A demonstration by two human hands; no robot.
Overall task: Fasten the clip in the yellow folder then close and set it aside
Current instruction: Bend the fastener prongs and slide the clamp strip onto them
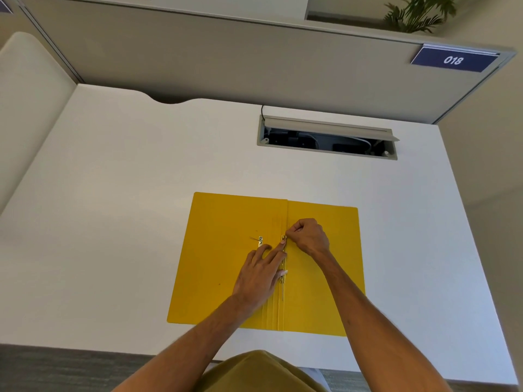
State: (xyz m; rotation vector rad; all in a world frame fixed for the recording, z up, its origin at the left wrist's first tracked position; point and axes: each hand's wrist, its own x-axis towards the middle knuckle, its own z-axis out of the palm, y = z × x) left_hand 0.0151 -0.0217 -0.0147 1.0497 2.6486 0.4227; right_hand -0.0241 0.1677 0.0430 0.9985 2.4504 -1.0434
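A yellow folder [220, 267] lies open and flat on the white desk, spine running toward me. A thin brass clip [283, 267] sits along the spine fold. A second small metal piece [260, 241] lies on the left flap. My left hand [259, 275] rests flat on the folder with fingers spread, its fingertips pressing beside the clip. My right hand [307, 234] is curled, thumb and forefinger pinching the clip's upper end.
The white desk [127, 193] stretches out on all sides of the folder. An open cable hatch [328, 138] sits in the desk behind it. A grey partition with a blue "018" sign [453, 60] stands at the back, a plant above it.
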